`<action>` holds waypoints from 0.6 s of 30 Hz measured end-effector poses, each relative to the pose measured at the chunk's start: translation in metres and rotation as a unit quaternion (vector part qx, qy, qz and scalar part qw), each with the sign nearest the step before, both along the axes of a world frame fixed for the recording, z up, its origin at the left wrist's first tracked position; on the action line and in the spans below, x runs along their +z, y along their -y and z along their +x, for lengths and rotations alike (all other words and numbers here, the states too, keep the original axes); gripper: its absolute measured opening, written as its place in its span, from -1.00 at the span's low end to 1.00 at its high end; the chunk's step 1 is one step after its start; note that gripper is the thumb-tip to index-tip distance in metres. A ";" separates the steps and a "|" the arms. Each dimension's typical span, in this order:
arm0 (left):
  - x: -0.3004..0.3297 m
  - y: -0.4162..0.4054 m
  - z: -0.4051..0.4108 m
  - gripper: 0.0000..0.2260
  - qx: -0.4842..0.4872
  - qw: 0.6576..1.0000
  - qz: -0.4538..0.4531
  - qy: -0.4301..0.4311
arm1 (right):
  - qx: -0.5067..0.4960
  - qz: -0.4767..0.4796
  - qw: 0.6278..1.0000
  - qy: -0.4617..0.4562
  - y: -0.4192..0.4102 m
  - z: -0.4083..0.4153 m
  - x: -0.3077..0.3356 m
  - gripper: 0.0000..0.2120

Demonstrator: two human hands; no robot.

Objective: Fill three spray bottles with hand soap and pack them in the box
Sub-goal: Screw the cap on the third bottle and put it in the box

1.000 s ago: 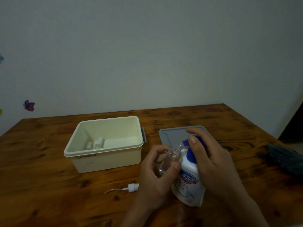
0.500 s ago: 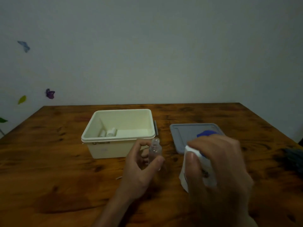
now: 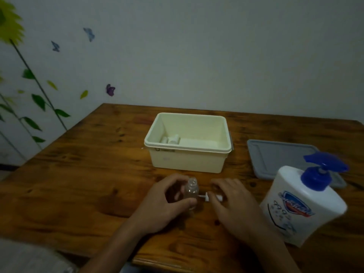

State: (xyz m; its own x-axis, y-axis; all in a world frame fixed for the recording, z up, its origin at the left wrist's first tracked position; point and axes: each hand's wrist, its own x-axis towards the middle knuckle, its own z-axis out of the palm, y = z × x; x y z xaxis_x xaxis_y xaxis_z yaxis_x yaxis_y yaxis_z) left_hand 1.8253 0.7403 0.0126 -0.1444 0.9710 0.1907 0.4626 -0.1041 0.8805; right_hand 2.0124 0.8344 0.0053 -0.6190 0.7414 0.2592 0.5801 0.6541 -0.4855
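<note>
The right hand [image 3: 234, 201] has let go of the white blue-pump soap dispenser [image 3: 303, 205], now standing at three o'clock, and its fingers pinch the white spray cap [image 3: 213, 198] on the wooden surface [image 3: 78, 184] while the left hand [image 3: 167, 201] grips the small clear uncapped bottle [image 3: 191, 192] upright at six o'clock of the cream plastic box [image 3: 189, 142], so capping likely comes next.

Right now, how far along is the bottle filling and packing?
Done: two capped bottles lie in the cream box. In hand: the left hand grips an uncapped clear bottle; the right hand rests on its spray cap. Left: cap it, box it, probably add the grey lid.
</note>
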 end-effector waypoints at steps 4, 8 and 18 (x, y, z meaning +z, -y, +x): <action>-0.002 0.001 0.001 -0.71 -0.029 0.999 -0.019 -0.033 | 0.012 0.016 0.999 0.047 -0.003 0.002 -0.009 -0.67; -0.002 0.001 0.001 -0.69 -0.064 0.997 -0.028 -0.031 | 0.016 0.010 0.999 0.029 -0.004 0.002 -0.013 -0.77; -0.006 -0.001 -0.001 -0.68 -0.084 0.995 -0.024 -0.043 | 0.014 -0.120 0.946 -0.301 0.027 0.012 0.049 -0.79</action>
